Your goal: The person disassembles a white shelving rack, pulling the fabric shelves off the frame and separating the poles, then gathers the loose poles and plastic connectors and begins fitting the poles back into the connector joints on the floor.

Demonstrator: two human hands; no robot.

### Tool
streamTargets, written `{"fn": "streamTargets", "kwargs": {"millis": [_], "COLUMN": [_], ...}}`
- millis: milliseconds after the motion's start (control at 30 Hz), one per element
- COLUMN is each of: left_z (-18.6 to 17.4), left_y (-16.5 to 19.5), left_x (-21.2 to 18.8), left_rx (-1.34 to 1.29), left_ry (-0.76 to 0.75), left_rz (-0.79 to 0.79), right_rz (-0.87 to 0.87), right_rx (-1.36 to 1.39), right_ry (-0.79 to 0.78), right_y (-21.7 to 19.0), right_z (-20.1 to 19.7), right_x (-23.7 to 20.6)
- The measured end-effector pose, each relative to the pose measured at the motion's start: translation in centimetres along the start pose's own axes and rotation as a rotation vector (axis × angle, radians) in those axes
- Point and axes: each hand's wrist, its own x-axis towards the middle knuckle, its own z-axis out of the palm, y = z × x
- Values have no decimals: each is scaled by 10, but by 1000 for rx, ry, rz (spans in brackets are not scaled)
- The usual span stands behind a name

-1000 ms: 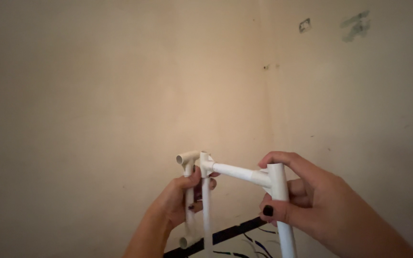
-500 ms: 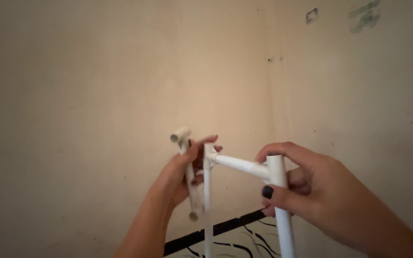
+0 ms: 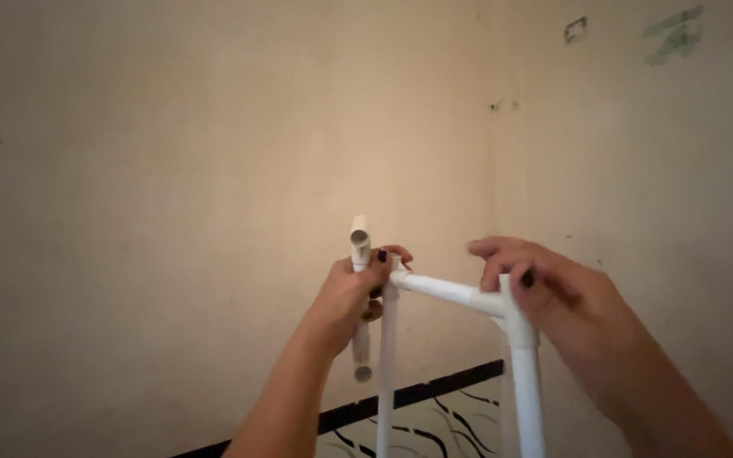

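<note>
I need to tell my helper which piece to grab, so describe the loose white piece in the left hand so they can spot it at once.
Against the bare beige wall stands a white tube frame. Just left of its near upright, the left hand grips a short white tube piece. Unlike the frame's tubes, it is joined to nothing, and its open end pokes up above the fingers.

Both forearms are showing bare, no sleeves reaching them. The left hand (image 3: 345, 297) and right hand (image 3: 566, 305) are wearing dark polish on the nails.
</note>
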Motion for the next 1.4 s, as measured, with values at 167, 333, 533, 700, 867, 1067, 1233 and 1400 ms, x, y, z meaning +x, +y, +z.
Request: {"fn": "streamTargets", "kwargs": {"millis": [167,333,533,700,867,1067,1233,1400], "left_z": [1,3,4,1,0,34,69,84], "left_y": [0,-3,-8,-15,-13,5,12,16], "left_x": [0,-2,-2,0,5,-9,-45,-66], "left_rx": [-8,33,-20,-1,-44,427,-58,-100], "left_ry": [-8,35,3,56,59,547,124,25], "left_rz": [21,-15,65,42,-13,116,397,436], "right_rz": [-276,-189,-151,-211,-327,-425,-276,-203], "right_rx": [520,523,535,521,692,720,840,913], "right_ry": [-116,33,62,38,-239,-324,-233,-214], "right_y": [16,31,32,16,10,44,51,45], "right_z": [29,35,33,40,40,43,40,42], "right_x": [8,0,9,0,18,30,20,14]}}
